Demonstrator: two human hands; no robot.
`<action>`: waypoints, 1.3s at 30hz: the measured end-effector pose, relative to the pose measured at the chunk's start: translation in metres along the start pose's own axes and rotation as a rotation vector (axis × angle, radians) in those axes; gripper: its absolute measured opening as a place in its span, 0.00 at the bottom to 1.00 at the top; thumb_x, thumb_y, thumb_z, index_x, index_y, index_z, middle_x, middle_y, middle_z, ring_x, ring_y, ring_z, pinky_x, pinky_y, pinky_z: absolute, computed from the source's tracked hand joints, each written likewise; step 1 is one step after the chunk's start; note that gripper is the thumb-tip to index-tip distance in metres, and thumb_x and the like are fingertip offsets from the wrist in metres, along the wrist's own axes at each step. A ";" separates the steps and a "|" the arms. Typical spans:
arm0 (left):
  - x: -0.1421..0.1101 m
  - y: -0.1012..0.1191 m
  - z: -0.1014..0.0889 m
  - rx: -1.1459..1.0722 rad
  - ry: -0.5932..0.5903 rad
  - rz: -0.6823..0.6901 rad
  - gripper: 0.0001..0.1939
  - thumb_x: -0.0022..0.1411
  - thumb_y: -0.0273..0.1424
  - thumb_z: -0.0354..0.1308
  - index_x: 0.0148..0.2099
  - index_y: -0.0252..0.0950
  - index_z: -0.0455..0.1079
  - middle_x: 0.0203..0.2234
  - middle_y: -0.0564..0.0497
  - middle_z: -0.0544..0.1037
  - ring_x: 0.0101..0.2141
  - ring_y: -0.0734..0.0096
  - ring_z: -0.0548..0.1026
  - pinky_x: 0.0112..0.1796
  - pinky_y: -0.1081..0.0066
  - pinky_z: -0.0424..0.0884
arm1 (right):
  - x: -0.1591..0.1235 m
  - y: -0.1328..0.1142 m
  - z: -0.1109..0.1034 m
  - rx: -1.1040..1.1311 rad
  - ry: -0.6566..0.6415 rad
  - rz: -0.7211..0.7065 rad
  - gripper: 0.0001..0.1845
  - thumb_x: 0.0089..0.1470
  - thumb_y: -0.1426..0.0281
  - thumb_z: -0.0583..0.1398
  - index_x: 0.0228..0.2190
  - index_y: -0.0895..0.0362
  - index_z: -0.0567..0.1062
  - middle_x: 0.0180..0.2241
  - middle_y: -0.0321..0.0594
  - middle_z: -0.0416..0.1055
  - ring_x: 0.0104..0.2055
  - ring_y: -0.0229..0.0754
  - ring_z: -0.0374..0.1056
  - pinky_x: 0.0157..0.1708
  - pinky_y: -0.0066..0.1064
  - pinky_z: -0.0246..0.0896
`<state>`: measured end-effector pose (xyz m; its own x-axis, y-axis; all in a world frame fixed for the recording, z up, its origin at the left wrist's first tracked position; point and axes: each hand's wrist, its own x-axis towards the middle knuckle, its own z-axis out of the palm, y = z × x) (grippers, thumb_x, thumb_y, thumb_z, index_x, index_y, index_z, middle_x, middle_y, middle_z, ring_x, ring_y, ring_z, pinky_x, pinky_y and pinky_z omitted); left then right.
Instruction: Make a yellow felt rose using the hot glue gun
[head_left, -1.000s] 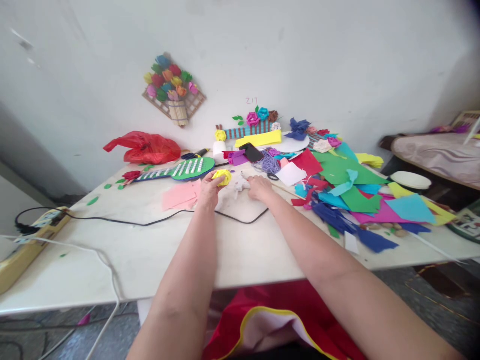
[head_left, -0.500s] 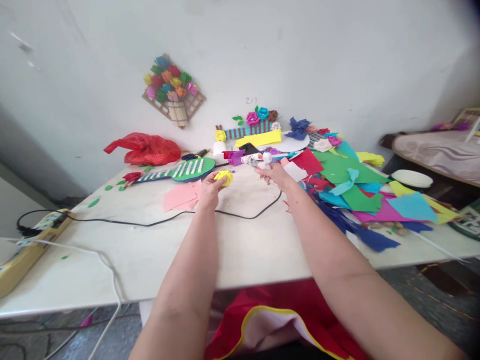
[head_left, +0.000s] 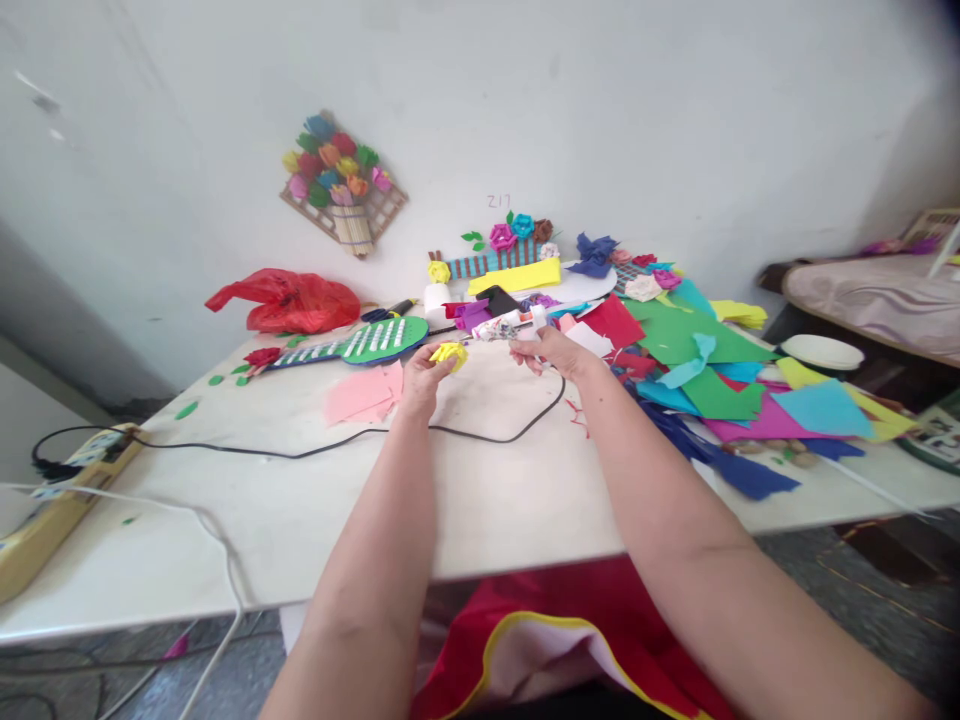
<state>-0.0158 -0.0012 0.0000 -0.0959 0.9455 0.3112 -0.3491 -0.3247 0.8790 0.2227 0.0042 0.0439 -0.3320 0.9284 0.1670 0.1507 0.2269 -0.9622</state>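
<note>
My left hand (head_left: 421,380) pinches a small yellow paper flower (head_left: 448,353) just above the white table (head_left: 487,490). My right hand (head_left: 556,350) grips a white glue gun (head_left: 512,323), lifted off the table with its nozzle pointing left, close to the flower. The gun's black cord (head_left: 480,432) loops across the table between my forearms and runs left. Pink paper sheets (head_left: 365,391) lie just left of my left hand.
A heap of coloured paper scraps (head_left: 705,380) covers the right half of the table. A green and blue craft piece (head_left: 360,342), a red plastic bag (head_left: 289,298) and scissors (head_left: 390,310) lie at the back left. A power strip (head_left: 67,470) sits at the left edge. A paper-flower decoration (head_left: 341,180) hangs on the wall.
My right hand picked the glue gun up from the table and brought its nozzle toward the yellow flower. The cord loop shifted right. My left hand stayed nearly still.
</note>
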 end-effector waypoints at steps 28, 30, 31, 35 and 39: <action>-0.001 -0.001 0.000 0.054 -0.036 -0.002 0.26 0.32 0.36 0.77 0.37 0.36 0.76 0.31 0.51 0.80 0.31 0.68 0.76 0.38 0.66 0.70 | -0.002 -0.011 0.009 -0.114 0.007 0.050 0.21 0.44 0.59 0.71 0.19 0.59 0.69 0.13 0.31 0.64 0.15 0.29 0.55 0.14 0.24 0.51; 0.000 -0.001 0.000 0.056 -0.036 -0.001 0.26 0.32 0.36 0.77 0.37 0.36 0.76 0.31 0.50 0.80 0.31 0.68 0.76 0.38 0.66 0.70 | -0.002 -0.012 0.010 -0.124 0.010 0.051 0.21 0.44 0.59 0.71 0.19 0.58 0.69 0.13 0.31 0.62 0.15 0.30 0.55 0.15 0.24 0.51; 0.000 -0.001 0.000 0.055 -0.036 -0.001 0.26 0.32 0.35 0.77 0.37 0.36 0.76 0.31 0.50 0.80 0.31 0.67 0.76 0.38 0.66 0.70 | -0.002 -0.012 0.010 -0.129 0.010 0.053 0.21 0.44 0.59 0.71 0.19 0.58 0.69 0.12 0.31 0.62 0.15 0.30 0.55 0.15 0.25 0.51; 0.000 -0.001 0.000 0.045 -0.037 -0.006 0.25 0.33 0.35 0.77 0.36 0.35 0.77 0.31 0.50 0.81 0.32 0.67 0.76 0.38 0.67 0.71 | -0.002 -0.013 0.011 -0.136 -0.004 0.051 0.20 0.45 0.60 0.71 0.19 0.58 0.69 0.12 0.31 0.62 0.15 0.30 0.54 0.15 0.25 0.50; -0.001 0.000 0.001 0.044 -0.034 -0.007 0.25 0.32 0.35 0.77 0.36 0.36 0.77 0.30 0.50 0.81 0.31 0.68 0.76 0.38 0.67 0.71 | -0.004 -0.016 0.011 -0.136 -0.003 0.053 0.20 0.45 0.60 0.71 0.18 0.58 0.69 0.12 0.32 0.61 0.16 0.30 0.54 0.15 0.25 0.49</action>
<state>-0.0148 -0.0019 0.0003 -0.0611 0.9468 0.3161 -0.3082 -0.3191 0.8962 0.2110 -0.0061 0.0562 -0.3230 0.9393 0.1155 0.2928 0.2153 -0.9316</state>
